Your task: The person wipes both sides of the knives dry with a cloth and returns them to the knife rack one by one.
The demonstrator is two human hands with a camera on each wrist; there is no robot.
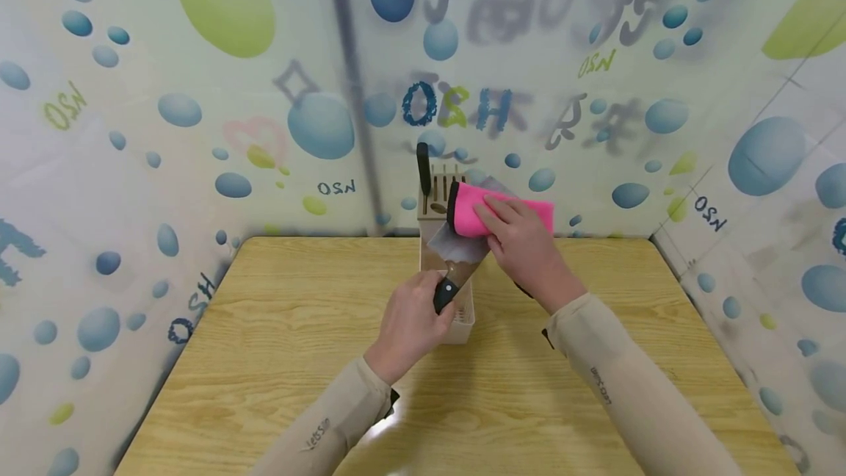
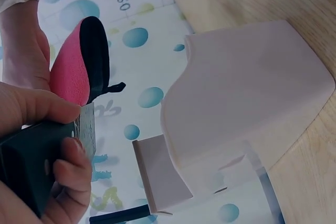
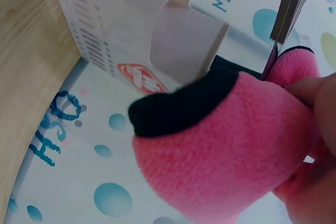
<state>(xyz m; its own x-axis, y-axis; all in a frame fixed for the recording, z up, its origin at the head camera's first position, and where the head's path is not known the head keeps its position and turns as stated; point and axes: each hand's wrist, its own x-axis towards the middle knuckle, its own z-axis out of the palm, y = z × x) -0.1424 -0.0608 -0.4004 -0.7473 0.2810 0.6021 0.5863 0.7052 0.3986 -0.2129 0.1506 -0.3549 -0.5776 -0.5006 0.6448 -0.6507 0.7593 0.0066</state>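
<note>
In the head view my left hand (image 1: 411,323) grips the black handle (image 1: 446,294) of a cleaver, its broad metal blade (image 1: 456,247) tilted up and to the right. My right hand (image 1: 525,244) holds a pink cloth (image 1: 469,213) with a black edge against the blade, hiding much of the metal. The right wrist view shows the pink cloth (image 3: 220,145) folded on both sides of the blade (image 3: 292,6). Up close in the left wrist view, thumb and fingers wrap the dark handle (image 2: 26,156).
Behind the hands stands a pale knife block (image 1: 431,232) with slots on top and a perforated lower part in front. One black-handled knife (image 1: 424,167) stands upright in it. The wooden table (image 1: 297,358) meets a patterned wall covering (image 1: 317,189) at the back and sides.
</note>
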